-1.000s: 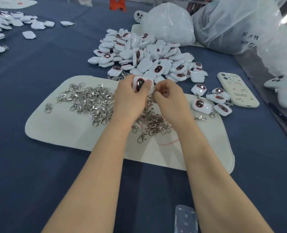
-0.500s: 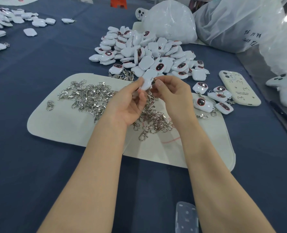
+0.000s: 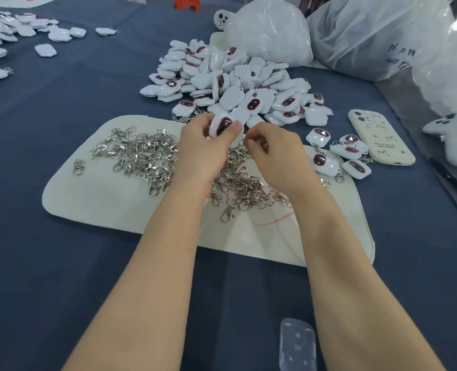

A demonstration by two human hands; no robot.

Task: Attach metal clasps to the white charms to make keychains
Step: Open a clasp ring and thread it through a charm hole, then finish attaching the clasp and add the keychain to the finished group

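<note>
Flipped since a moment ago, the white charm [image 3: 223, 127] shows its dark face, gripped by the left hand [image 3: 203, 148]; the right hand [image 3: 273, 153] curls just right of it, its hold unclear.

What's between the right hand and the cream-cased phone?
Head view: a cluster of white plastic charms with metal clasps attached lies between the right hand and the cream-cased phone.

Bare blue cloth [image 3: 61, 263] lies open left of the mat [image 3: 101, 207]; charm pile [image 3: 238, 76] and bags [image 3: 356, 36] block the far side.
</note>
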